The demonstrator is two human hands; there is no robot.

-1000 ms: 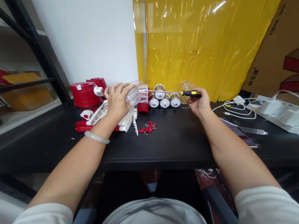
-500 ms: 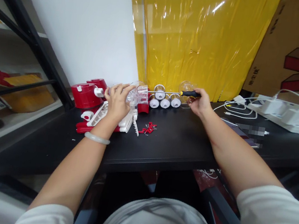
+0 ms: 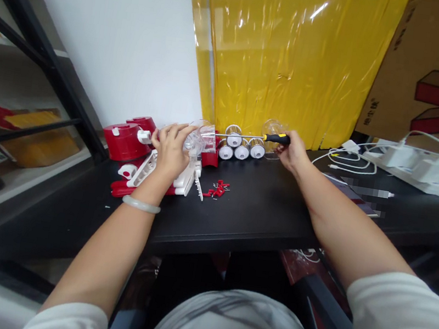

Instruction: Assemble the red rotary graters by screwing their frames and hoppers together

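My left hand [image 3: 172, 149] is closed around a clear plastic part [image 3: 202, 140], held above white and red plastic pieces. A screwdriver [image 3: 277, 138] with a black and yellow handle is gripped by its end in my right hand [image 3: 293, 153]. Its long shaft lies level and points left, the tip reaching the clear part; whether it touches cannot be made out. Behind the shaft, several shiny cylinders [image 3: 242, 151] are stacked. Small red pieces and screws [image 3: 219, 189] lie in front of them. Below my left hand is a white plastic frame [image 3: 186, 180].
Red round housings [image 3: 125, 139] stand at the left on the black table [image 3: 254, 209]. Another clear part [image 3: 273, 131] is behind the screwdriver handle. To the right lie a power strip with chargers [image 3: 419, 168] and white cables. A cardboard box [image 3: 402, 65] stands behind.
The screwdriver and my right hand have shifted very slightly left. My left hand keeps its hold on the clear part, almost unmoved.
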